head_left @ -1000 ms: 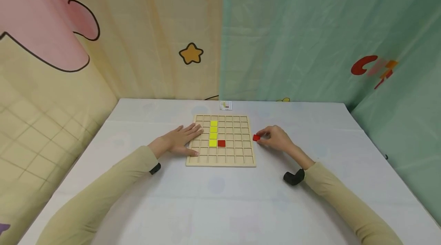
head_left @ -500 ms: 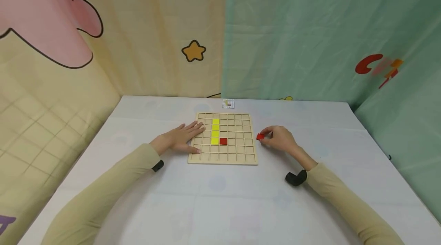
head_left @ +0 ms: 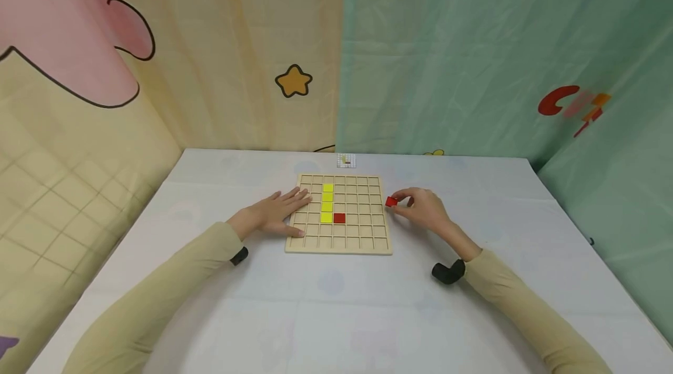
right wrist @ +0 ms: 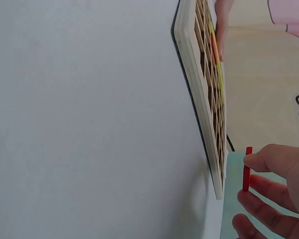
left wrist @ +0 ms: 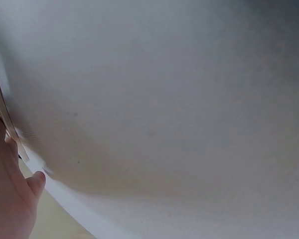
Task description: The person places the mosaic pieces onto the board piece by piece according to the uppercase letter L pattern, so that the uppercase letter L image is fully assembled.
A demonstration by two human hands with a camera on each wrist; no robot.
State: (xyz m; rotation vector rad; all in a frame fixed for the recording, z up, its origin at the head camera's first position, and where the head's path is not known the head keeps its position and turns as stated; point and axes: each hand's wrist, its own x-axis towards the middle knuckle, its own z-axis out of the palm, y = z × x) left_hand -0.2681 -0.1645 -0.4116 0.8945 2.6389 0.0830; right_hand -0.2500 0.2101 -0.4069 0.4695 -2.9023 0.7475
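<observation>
My left hand (head_left: 272, 214) lies with fingers spread over the left edge of a wooden grid board (head_left: 363, 249). On the board, a column of yellow square tiles (head_left: 327, 207) sits in the cells, and a red tile (head_left: 339, 218) lies right of the lowest one. Between thumb and fingertips, my right hand (head_left: 425, 209) pinches another red tile (head_left: 391, 201), just beyond the board's right edge. The right wrist view shows that held tile (right wrist: 246, 174) edge-on, past the board's corner. Only part of the left hand (left wrist: 10, 194) appears in the left wrist view.
A small printed grid card (head_left: 346, 160) lies behind the board, near the far edge of the white table (head_left: 331, 327). Patterned curtains (head_left: 447, 70) hang along the back and sides. Black wrist gear (head_left: 448, 272) juts from the right sleeve.
The right hand, pinching the red tile, has shifted slightly up in the view and toward the board. The left hand stays put on the board; the head view sways a little.
</observation>
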